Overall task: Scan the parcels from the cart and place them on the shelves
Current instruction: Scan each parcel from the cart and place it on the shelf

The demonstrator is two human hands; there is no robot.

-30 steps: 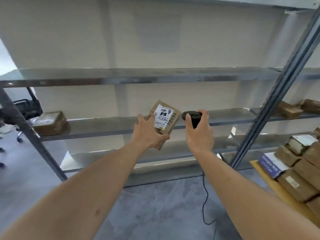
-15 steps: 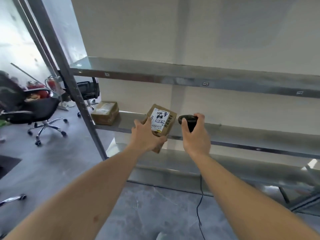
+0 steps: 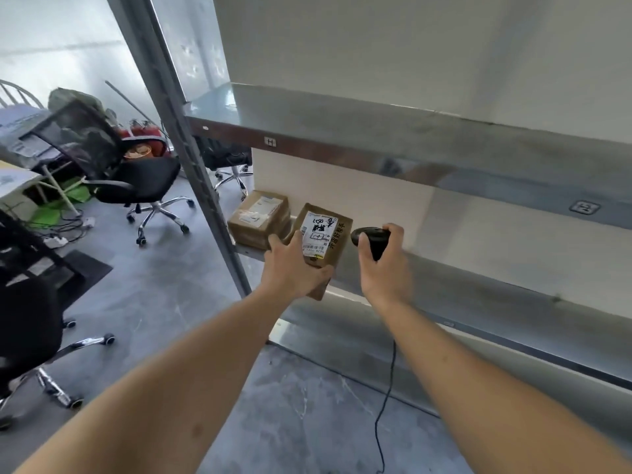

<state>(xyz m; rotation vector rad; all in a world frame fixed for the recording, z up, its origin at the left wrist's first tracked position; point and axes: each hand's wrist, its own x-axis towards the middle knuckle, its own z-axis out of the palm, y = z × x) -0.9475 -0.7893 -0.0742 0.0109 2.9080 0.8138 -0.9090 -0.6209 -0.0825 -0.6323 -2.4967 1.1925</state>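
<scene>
Chairs come first on our left: a black mesh office chair [image 3: 113, 172] on a chrome star base stands on the grey floor [image 3: 164, 302], with part of another dark chair [image 3: 27, 336] nearer to us at the frame edge, and a clutter of cables and a power strip [image 3: 56, 240] on the ground behind them. Past these rises the grey metal upright [image 3: 191, 159] of the shelving unit. Just inside that upright, on the middle shelf [image 3: 496, 295], sits a taped cardboard box [image 3: 258, 218] with pale labels on its top (closed, so we cannot tell what it holds). Our left hand [image 3: 290, 268] grasps the parcel [image 3: 323, 241], a small brown carton with a white label bearing black handwriting and a barcode; the thumb lies along its left side and the fingers wrap beneath. We hold the parcel tilted in the air at the front of the middle shelf, just right of the resting box and apart from it, label turned up to us. Just beside it, our right hand [image 3: 384, 265] is clenched around a black handheld scanner [image 3: 371, 239], its head pointing left at the label, and a thin black cord [image 3: 384, 405] drops from it to the floor. Above both hands runs the upper shelf [image 3: 376, 138], and a lower shelf [image 3: 376, 350] shows below our forearms.
</scene>
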